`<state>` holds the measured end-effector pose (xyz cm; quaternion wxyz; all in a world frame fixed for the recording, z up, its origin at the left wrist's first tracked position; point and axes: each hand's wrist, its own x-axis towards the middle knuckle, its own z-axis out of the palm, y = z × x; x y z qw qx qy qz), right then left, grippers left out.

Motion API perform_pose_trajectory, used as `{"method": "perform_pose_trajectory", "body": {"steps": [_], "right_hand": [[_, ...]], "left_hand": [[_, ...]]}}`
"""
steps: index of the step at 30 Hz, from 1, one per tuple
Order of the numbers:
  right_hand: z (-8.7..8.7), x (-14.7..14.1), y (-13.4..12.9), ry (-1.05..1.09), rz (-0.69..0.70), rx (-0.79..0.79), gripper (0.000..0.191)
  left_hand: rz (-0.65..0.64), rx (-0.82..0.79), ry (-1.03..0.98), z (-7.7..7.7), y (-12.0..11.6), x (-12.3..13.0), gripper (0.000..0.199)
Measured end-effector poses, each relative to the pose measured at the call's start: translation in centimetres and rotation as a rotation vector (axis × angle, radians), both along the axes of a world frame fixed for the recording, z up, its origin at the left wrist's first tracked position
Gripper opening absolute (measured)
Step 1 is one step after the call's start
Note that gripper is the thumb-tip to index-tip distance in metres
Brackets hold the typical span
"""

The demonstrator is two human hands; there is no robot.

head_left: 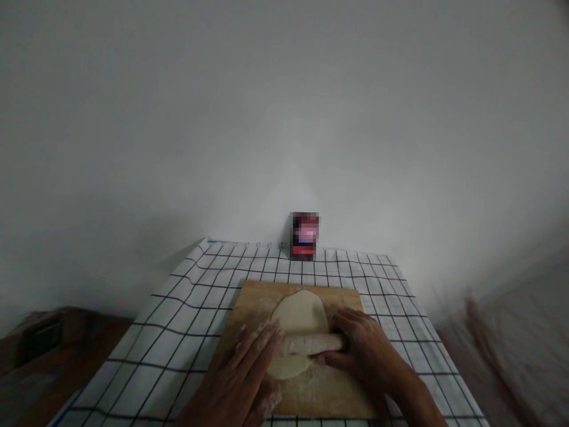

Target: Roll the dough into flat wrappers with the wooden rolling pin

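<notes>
A pale flattened sheet of dough (300,311) lies on a wooden board (342,388) dusted with flour. Across the dough rests a wooden rolling pin (311,344), its two ends hidden by my hands. My right hand (360,347) is closed round the pin's right end, fingers curled over it and thumb below. With fingers stretched out and floury, my left hand (249,370) lies at the pin's left end; its palm is out of sight. The dough shows both beyond the pin and on its near side.
A white cloth with dark grid lines (178,332) covers the table under the board. At the back, a small blurred dark-red and pink packet (304,237) stands against the pale wall (284,118). Dark brown items (48,344) sit low at the left.
</notes>
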<state>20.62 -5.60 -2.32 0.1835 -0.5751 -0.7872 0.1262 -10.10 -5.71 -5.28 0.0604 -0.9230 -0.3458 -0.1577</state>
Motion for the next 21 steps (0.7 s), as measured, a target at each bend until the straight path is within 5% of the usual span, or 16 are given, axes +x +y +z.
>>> {"method": "perform_pose_trajectory", "body": {"steps": [3,7,12,21], "right_hand": [[-0.2,-0.1,0.0,0.033,-0.057,0.009,0.035],[-1.0,0.4,0.7,0.065,-0.231,0.07,0.033],[-2.2,1.4,2.0,-0.009,-0.344,0.216,0.028],[-1.6,0.7,5.9,-0.175,-0.251,0.167,0.038]], "left_hand": [[-0.016,-0.053,0.006,0.2,1.6,0.4,0.066],[-0.047,-0.092,-0.054,1.0,6.9,2.6,0.05],[0.089,-0.163,-0.128,1.5,12.5,6.0,0.036],[0.161,-0.161,-0.138,0.9,15.0,6.8,0.032]]}}
